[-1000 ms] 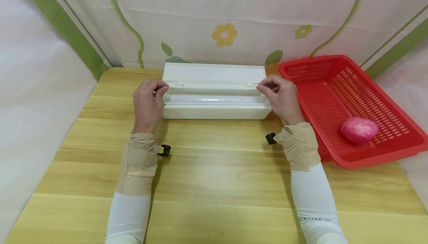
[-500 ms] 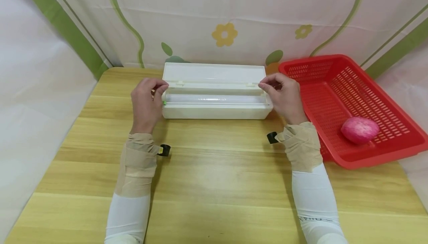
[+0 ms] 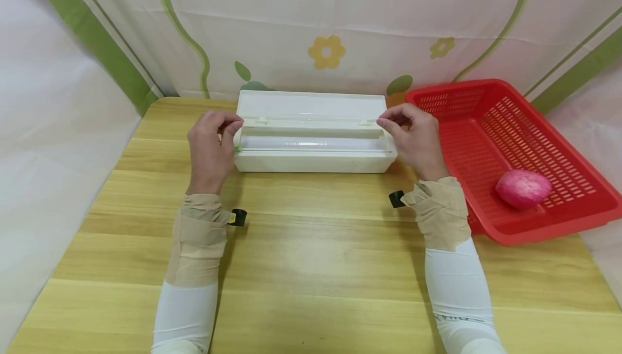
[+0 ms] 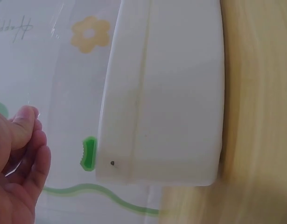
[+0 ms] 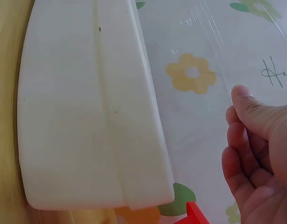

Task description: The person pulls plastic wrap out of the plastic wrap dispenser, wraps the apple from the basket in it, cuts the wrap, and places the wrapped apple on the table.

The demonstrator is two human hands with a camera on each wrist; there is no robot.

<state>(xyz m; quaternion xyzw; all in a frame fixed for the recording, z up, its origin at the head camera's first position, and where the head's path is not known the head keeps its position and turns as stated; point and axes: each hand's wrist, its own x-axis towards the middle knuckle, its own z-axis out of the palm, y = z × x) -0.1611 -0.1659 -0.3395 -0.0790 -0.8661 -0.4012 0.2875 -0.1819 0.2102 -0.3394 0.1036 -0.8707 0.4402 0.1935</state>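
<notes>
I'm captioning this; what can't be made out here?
Clear plastic film: head view, outline too transparent to trace.
Underside of the glossy whitish roll: head view, hidden by the long white plastic box.
Black lettering on the white right sleeve: head view, too small to read.
Bare left hand: left wrist view, cut by left edge.

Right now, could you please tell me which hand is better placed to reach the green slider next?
Probably the left hand: it is beside the end of the white box where the green slider sits, while the right hand is at the opposite end. Both appear to pinch clear film.
</notes>
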